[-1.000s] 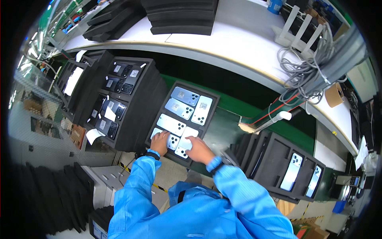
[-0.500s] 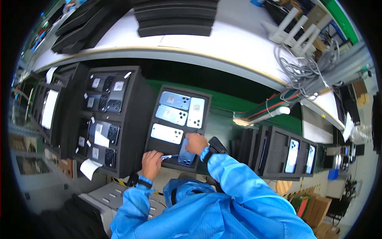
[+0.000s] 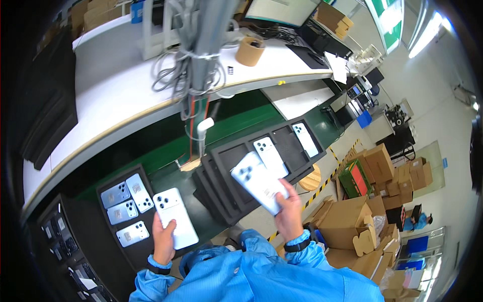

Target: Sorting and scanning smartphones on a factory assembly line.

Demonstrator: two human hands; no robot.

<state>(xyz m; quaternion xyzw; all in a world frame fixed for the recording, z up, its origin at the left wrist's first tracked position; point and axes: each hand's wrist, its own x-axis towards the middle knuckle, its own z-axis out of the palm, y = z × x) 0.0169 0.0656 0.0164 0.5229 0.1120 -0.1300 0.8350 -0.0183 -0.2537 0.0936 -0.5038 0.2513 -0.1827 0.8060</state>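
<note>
My left hand [image 3: 165,239] grips a pale phone [image 3: 180,221] by its left edge, camera side up, beside the left foam tray. In my right hand [image 3: 290,211] is a pale blue phone [image 3: 259,183], held by its lower right corner with a small label on its back. That phone hangs over the near edge of the right foam tray [image 3: 238,160] and is tilted. Inside that tray lie a white phone [image 3: 270,157] and another white phone [image 3: 305,140]. Several phones lie in the left foam tray [image 3: 106,224], among them a blue phone [image 3: 114,195].
More dark foam trays [image 3: 204,189] are stacked under the right tray. At far left stands a black tray [image 3: 83,231] of dark phones. A white bench [image 3: 115,75] with a tape roll [image 3: 250,51] runs behind. A post wrapped in cables [image 3: 201,65] rises there. Cardboard boxes [image 3: 342,224] stand right.
The view has turned right. My hands have left the left tray, where the right one was on a blue phone; now each holds a phone up, the right one over the right tray.
</note>
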